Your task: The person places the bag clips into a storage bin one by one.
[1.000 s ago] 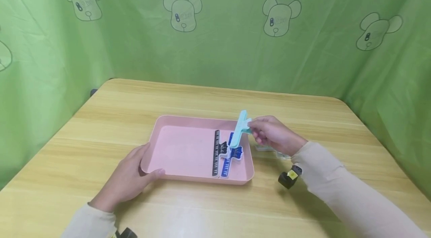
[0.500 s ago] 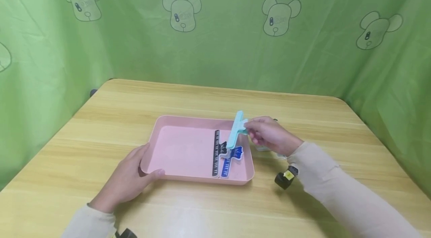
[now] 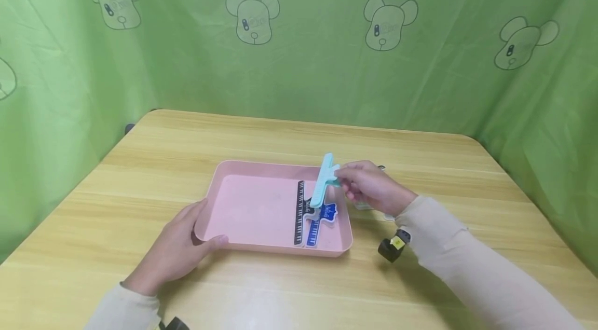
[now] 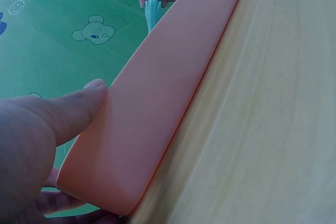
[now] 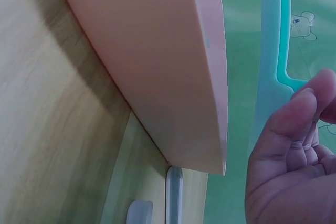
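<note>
My right hand (image 3: 371,184) pinches the handle of a light turquoise clip (image 3: 323,182) between thumb and fingers. Its long bar is held above the right part of a pink tray (image 3: 252,205), overlapping in view two clips lying inside. One is a black clip (image 3: 299,218) with a piano-key pattern; the other is a similar blue clip (image 3: 329,212), partly covered by the black one. At the near left corner of the tray, my left hand (image 3: 175,244) grips it, thumb (image 4: 79,111) along the front wall and fingers round the corner.
Right of the tray, pale clips (image 3: 363,206) lie on the wooden table (image 3: 252,288), mostly hidden behind my right hand; rounded pale ends (image 5: 174,195) show in the right wrist view. A green curtain (image 3: 317,81) surrounds the table.
My right hand has moved slightly left with the turquoise clip, bringing it from above the blue clip towards the black one. The left hand and the tray stay put.
</note>
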Motion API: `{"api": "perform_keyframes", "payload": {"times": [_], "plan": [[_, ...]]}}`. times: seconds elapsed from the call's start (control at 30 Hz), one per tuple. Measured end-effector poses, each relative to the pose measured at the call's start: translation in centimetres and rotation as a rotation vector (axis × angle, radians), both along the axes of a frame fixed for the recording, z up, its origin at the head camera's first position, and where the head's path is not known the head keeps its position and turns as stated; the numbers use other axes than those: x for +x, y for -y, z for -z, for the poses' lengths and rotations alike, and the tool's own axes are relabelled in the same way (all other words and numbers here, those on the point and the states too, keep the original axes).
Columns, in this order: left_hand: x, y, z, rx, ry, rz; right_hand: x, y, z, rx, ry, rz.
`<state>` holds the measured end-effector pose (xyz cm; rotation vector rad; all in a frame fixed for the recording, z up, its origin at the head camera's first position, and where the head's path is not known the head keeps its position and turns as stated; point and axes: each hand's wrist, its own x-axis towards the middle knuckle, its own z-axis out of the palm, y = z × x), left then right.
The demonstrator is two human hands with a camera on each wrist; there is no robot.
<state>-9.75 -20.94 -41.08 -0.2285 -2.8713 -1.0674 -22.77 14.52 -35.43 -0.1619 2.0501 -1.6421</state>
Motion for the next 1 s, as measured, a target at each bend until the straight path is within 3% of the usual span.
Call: {"api": "perform_keyframes", "payload": {"times": [1.0], "plan": [[0.0,0.0,0.1,0.008,-0.011,0.003,0.1,1.7,-0.2,0.094,-0.031,-0.054]]}}
